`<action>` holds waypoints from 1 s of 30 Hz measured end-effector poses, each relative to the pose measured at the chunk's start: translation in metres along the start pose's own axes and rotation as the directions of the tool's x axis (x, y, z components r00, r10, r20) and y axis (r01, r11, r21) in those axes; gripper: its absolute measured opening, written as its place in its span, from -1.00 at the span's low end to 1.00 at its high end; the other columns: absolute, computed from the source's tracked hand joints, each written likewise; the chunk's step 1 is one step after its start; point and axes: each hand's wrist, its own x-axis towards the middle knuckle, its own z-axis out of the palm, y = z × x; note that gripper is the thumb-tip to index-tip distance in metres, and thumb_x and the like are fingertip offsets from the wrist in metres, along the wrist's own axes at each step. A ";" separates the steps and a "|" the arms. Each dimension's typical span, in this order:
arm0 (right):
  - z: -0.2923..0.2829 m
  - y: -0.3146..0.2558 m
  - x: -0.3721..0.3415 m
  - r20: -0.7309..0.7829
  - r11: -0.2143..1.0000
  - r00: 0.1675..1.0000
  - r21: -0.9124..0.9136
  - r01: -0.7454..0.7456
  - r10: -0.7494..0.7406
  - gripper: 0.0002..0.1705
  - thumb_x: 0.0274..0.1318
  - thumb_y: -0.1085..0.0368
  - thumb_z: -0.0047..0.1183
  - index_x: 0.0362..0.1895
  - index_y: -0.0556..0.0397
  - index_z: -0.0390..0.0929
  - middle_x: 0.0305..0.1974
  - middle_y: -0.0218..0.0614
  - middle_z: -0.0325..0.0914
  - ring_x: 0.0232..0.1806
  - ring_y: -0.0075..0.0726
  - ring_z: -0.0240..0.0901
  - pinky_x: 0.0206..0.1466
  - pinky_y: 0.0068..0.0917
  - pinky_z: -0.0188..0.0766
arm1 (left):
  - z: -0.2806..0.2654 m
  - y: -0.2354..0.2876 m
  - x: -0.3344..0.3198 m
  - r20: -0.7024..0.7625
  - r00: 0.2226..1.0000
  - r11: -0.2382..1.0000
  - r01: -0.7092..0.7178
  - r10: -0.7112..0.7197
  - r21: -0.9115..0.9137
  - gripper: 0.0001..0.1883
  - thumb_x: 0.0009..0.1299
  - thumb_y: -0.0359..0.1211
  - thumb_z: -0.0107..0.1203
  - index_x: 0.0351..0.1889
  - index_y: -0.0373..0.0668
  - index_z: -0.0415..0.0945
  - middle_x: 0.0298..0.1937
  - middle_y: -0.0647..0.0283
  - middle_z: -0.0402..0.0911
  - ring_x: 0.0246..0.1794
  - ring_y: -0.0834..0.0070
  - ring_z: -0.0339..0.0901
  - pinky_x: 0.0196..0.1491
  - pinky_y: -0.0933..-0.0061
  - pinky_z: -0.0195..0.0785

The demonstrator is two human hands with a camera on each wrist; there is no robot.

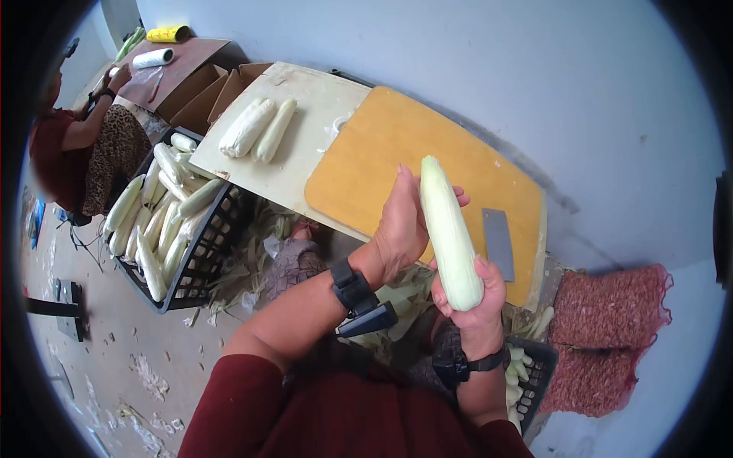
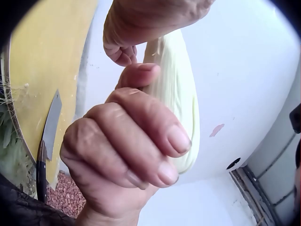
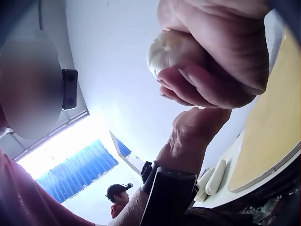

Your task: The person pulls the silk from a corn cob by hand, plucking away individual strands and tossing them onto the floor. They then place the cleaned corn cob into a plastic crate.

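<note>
A pale green ear of corn in its inner husk [image 1: 452, 237] is held upright above the cutting board [image 1: 366, 160]. My right hand [image 1: 473, 294] grips its thick lower end, fingers curled round it in the left wrist view. Beside the upper part, my left hand [image 1: 403, 221] has its thumb raised and its fingers passing behind the ear, tips showing on the far side. The right wrist view shows the blunt end of the ear [image 3: 171, 52] poking out of the right hand. A knife [image 1: 498, 244] with a broad blade lies on the board's right side.
Several husked ears [image 1: 259, 130] lie on the pale tabletop [image 1: 321, 91] left of the board. A black crate [image 1: 202, 259] full of ears stands at left. Red mesh sacks [image 1: 603, 336] lean right; a smaller crate [image 1: 542, 374] sits below. Another person [image 1: 76, 145] works at a far table.
</note>
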 end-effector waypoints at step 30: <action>0.030 0.022 0.010 -0.078 0.340 0.883 -0.936 0.096 -0.464 -0.54 -0.05 0.10 0.17 -0.23 0.27 0.46 -0.49 -0.03 0.55 -0.44 -0.10 0.54 -0.34 -0.30 0.43 | -0.010 0.013 -0.020 0.082 0.995 0.969 0.036 -0.058 0.244 -0.35 0.35 0.14 -0.08 0.07 -0.29 0.25 -0.10 0.04 0.48 -0.04 0.28 0.48 0.06 0.28 0.34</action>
